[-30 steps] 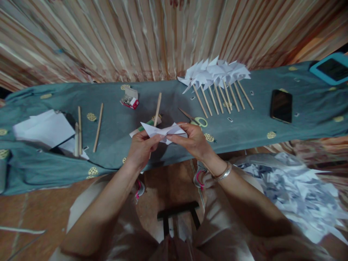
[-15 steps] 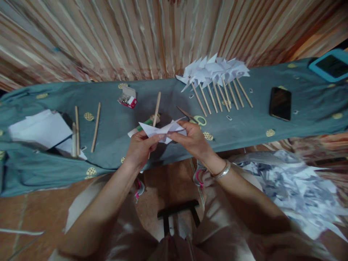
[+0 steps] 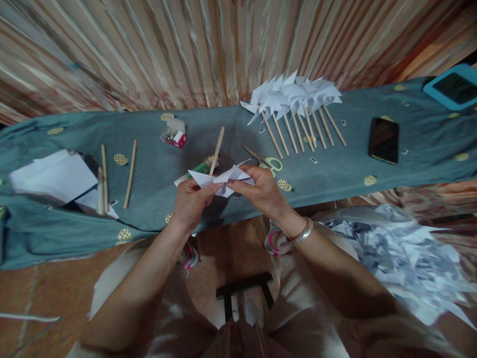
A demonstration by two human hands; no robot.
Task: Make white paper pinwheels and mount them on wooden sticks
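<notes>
Both hands grip a white paper pinwheel [image 3: 225, 177] just above the near edge of the cloth-covered bench. My left hand [image 3: 194, 199] pinches its left side, and my right hand [image 3: 264, 186] pinches its right side with the thumb near the middle. Behind the paper a wooden stick [image 3: 217, 149] points away from me; whether it is joined to the paper is hidden. Beyond the hands lies a green and white tube [image 3: 197, 168], partly covered. Scissors with pale green handles [image 3: 271, 163] rest just past my right hand.
Finished paper pinwheels on sticks [image 3: 294, 97] lie in a row at the back. A box of pins [image 3: 174, 133], loose sticks [image 3: 130, 174] and paper sheets [image 3: 55, 174] are leftward. A phone [image 3: 383, 140] and blue-framed tablet [image 3: 454, 88] lie right. A heap of cut paper [image 3: 402, 258] sits low right.
The stick behind the pinwheel leans slightly more to the right. Both hands keep their hold on the paper, with only small finger movement; the view has shifted a little.
</notes>
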